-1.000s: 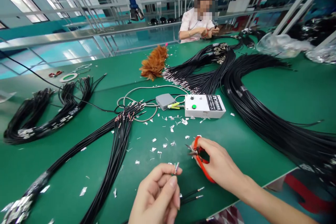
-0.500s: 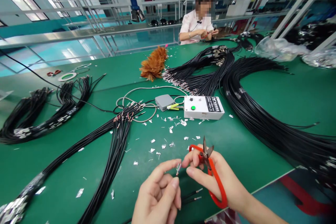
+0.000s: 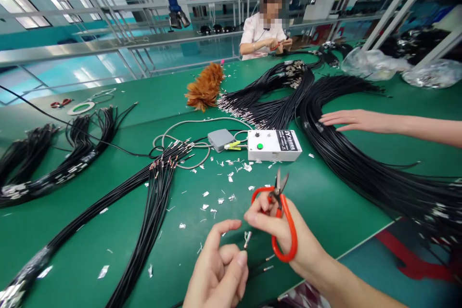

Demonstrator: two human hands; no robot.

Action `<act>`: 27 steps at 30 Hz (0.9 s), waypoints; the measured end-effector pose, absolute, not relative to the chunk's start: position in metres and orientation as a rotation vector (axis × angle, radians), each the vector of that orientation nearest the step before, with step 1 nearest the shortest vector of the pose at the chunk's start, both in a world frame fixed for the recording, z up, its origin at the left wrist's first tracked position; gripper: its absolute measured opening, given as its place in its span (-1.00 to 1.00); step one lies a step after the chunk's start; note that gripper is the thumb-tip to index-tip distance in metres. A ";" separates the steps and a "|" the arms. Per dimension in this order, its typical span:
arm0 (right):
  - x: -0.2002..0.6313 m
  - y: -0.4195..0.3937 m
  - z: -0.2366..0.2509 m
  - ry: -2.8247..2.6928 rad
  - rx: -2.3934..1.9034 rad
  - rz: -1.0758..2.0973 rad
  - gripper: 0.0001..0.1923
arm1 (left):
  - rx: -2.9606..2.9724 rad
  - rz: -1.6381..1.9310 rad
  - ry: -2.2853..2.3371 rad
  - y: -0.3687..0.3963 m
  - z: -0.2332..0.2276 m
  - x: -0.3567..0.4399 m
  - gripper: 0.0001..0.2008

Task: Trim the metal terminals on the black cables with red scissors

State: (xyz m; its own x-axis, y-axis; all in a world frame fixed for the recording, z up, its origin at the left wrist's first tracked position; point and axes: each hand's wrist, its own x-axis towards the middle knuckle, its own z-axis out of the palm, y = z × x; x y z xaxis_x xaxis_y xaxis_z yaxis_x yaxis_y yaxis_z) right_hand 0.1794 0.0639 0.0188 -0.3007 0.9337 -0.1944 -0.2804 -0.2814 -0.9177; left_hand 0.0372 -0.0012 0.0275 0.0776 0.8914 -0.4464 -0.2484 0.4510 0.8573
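Observation:
My left hand [image 3: 218, 272] pinches a black cable near its end between thumb and fingers, with the index finger raised. Thin bare strands and coloured wires [image 3: 247, 239] stick up from the pinch. Red-handled scissors [image 3: 277, 195] hang in my right hand [image 3: 288, 226], blades slightly apart and pointing away from me. My right thumb and index finger are drawn together just above the wire end, apart from it; whether anything is between them I cannot make out. Two more cable ends [image 3: 267, 263] lie under my hands.
Black cable bundles lie at the left [image 3: 144, 221] and right [image 3: 335, 149]. A white box with a green button [image 3: 272, 151], a grey pedal [image 3: 221, 139], foil scraps [image 3: 221, 200] and a feather duster [image 3: 205, 87] share the green table. Another person's hand [image 3: 346, 118] reaches over the right bundle; a co-worker [image 3: 263, 33] sits opposite.
My right hand with the scissors has drawn slightly up and left, its fingers leaving the wire end. Another person's hand has come in from the right over the cable bundle. The view has shifted slightly.

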 end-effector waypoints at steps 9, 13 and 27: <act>0.178 0.052 0.009 -1.080 -1.071 1.727 -0.70 | 0.635 0.946 1.132 0.002 0.027 0.026 -0.56; 0.179 0.048 0.011 -1.231 -1.109 1.555 -0.75 | 0.704 0.942 1.200 -0.002 0.028 0.029 -0.51; 0.187 0.048 0.021 -1.323 -1.011 1.580 -0.74 | 1.274 1.072 1.594 -0.014 0.010 0.042 -0.73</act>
State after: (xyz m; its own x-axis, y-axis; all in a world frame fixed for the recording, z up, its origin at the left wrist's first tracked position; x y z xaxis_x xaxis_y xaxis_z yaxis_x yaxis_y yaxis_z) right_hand 0.1870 0.0482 0.0212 -0.3400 0.9376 -0.0728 -0.0932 -0.1106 -0.9895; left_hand 0.0423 -0.0139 0.0101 -0.1596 0.9836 -0.0841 0.2930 0.1286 0.9474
